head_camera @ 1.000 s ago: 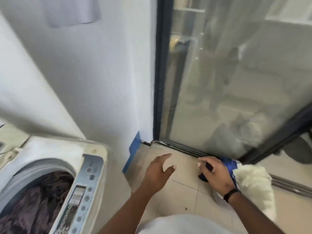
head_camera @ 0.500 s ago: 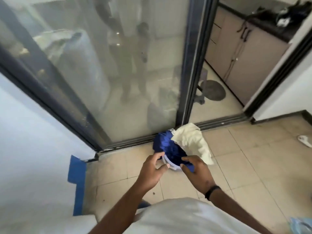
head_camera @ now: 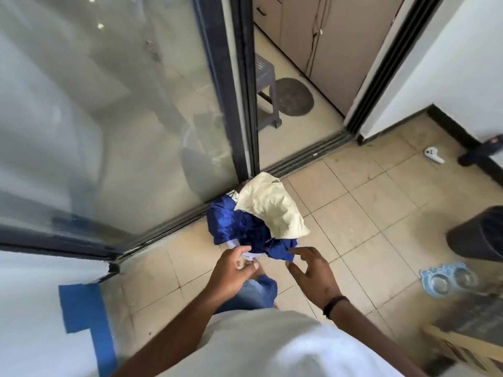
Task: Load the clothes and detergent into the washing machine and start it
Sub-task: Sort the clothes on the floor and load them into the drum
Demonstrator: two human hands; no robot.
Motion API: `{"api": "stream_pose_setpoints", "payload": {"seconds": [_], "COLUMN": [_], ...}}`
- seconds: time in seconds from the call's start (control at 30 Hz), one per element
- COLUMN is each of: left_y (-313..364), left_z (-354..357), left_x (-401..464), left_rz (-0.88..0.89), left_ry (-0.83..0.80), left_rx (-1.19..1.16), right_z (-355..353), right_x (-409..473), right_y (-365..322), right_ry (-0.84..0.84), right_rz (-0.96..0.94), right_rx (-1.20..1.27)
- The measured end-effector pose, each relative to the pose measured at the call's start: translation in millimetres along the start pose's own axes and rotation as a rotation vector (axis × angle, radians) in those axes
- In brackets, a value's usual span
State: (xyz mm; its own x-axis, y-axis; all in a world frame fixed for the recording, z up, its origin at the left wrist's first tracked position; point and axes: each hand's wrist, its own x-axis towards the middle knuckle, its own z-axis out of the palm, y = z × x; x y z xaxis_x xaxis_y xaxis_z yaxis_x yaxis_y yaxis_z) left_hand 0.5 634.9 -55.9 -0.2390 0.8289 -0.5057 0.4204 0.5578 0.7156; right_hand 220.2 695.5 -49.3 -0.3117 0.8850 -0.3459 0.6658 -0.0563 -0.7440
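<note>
While both hands hover over the pile, neither has a grip. Left hand has fingers loosely curled, tips at the white rim under the cloth; can't tell whether it touches. Right hand has fingers spread apart, just short of the blue fabric's near edge, with a black band on the wrist. Clothes: shiny, crumpled blue fabric, satin-like, with a matte cream cloth draped over its far right side, softly creased. The pile sits on the beige tiled floor, against the dark metal door track at the base of the glass sliding door. The rim's curved shape suggests a tub or basket, mostly hidden. Flat blue tape on the white wall at left. Washer not in view.
</note>
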Motion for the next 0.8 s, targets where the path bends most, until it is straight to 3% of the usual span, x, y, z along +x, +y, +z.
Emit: {"api": "stream_pose_setpoints", "payload": {"seconds": [0.23,0.43,0.63,0.8], "left_y": [15,-8,-68,-137], "left_z": [14,39,63,83], "left_x": [105,201,305,374], "left_rz": [-0.028,-0.136,-0.250,-0.309], "left_ry": [-0.141,-0.244,-0.160,-0.042], "left_rx": [-0.042,-0.045,-0.065,0.001], "right_z": [-10,25,89,145], "right_x": [87,183,285,353], "right_y": [-7,11,80,144], "right_ry": [-0.078,-0.156,-0.237,-0.377], "right_rz": [0.047,0.076,0.189,0.260], "right_rx": [-0.132,-0.183,-0.205,-0.400]}}
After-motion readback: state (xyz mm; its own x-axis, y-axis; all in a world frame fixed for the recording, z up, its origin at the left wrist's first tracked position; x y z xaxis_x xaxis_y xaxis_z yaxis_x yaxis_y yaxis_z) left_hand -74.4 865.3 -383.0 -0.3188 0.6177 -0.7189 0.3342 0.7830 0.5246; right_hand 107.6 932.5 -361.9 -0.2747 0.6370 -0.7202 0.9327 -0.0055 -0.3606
